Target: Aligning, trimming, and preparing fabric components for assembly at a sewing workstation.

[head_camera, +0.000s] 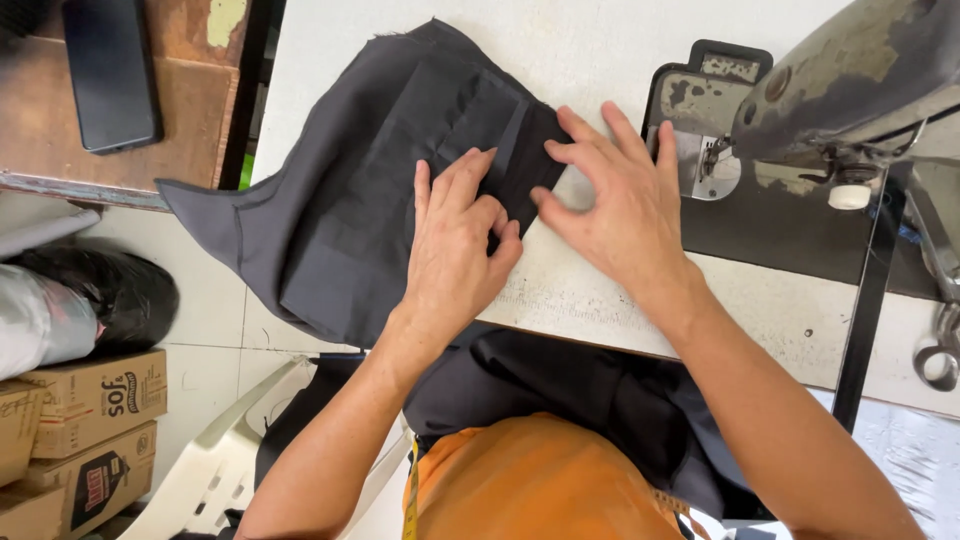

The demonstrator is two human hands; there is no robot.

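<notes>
Fabric in dark grey hangs nearest the camera, spilling off the front edge of the bench (pixel 790 320) into the lap of the person, above an orange garment (pixel 540 480) with a yellow measuring tape (pixel 411 495) hanging at its left side. From the bottom of the frame both bare forearms reach up and inward to the middle of the picture.

The left hand (pixel 455 250) lies palm down on the dark grey fabric (pixel 330 200), its fingers (pixel 462 175) held close together and pressing on a folded strip. The right hand (pixel 615 195) sits just beside it, half on the cloth and half on the pale bench, its fingers (pixel 585 130) spread wide with the tips on the fold's edge and the thumb pointing toward the left hand. Neither hand grips anything; both rest flat on the cloth.

As for progress, the piece appears folded and smoothed but not yet stitched here: its edge lies short of the needle area (pixel 715 165) of the sewing machine (pixel 850 90) at the upper right, so feeding it under the foot seems to remain.

Farther off, scissors (pixel 940 350) lie at the right edge, cardboard boxes (pixel 90 420) stand at lower left, and a dark phone (pixel 110 70) rests at upper left.
</notes>
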